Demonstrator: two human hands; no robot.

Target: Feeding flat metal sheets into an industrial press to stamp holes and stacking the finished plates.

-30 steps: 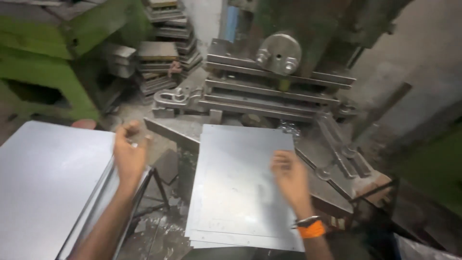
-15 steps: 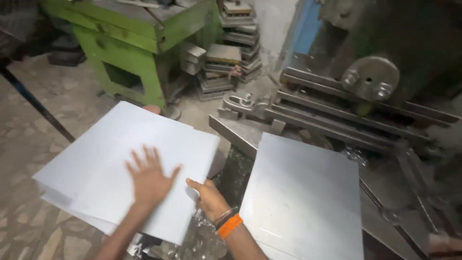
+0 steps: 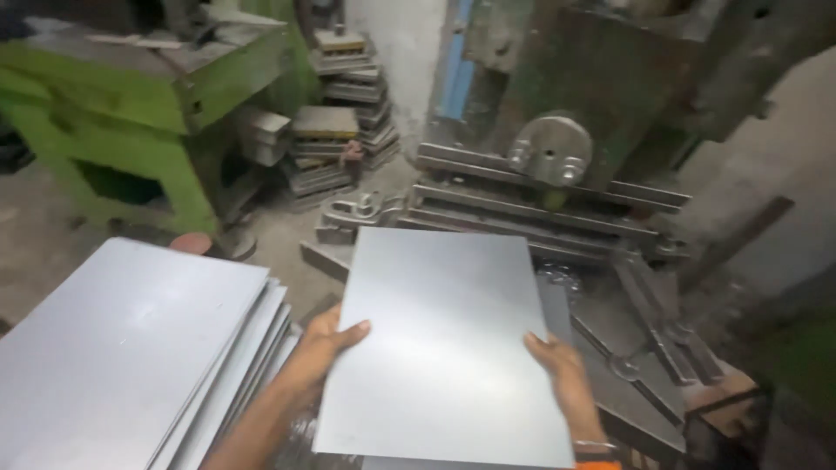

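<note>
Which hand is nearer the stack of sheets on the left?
Left. The left hand grips the left edge of the held metal sheet, right beside the stack of sheets. The right hand grips the sheet's right edge, farther from the stack.

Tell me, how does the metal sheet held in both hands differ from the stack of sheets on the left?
The held sheet is a single one, gripped at its edges by the left hand and right hand; the stack is many sheets, touched by no hand. The held sheet sits in front of the green machine; the stack's edges are fanned, unevenly aligned. Both are flat, grey and rectangular.
</note>
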